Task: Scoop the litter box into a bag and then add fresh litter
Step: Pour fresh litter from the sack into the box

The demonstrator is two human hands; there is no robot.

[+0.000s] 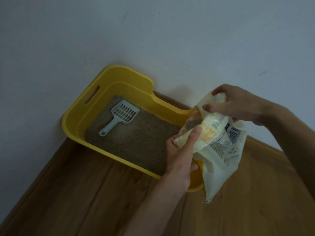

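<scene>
Fingers (pixel 196 133) of both hands gripping litter bag (pixel 219 147) above wooden floor (pixel 85 193), white-walled corner.

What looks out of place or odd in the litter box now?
The grey scoop lies flat on the litter inside the yellow litter box, while both hands hold the litter bag tilted over its right end. No spill shows on the floor.

A pale, bluish-white wall (pixel 153 31) fills the upper half of the frame, marked by a few faint dark scuffs at upper centre and at right. Below it, a wooden skirting board (pixel 265 145) runs diagonally down toward the right edge. A wood-plank floor (pixel 85 193) in warm brown spreads across the lower part of the frame, its boards slanting from lower left toward centre right under dim light.
</scene>
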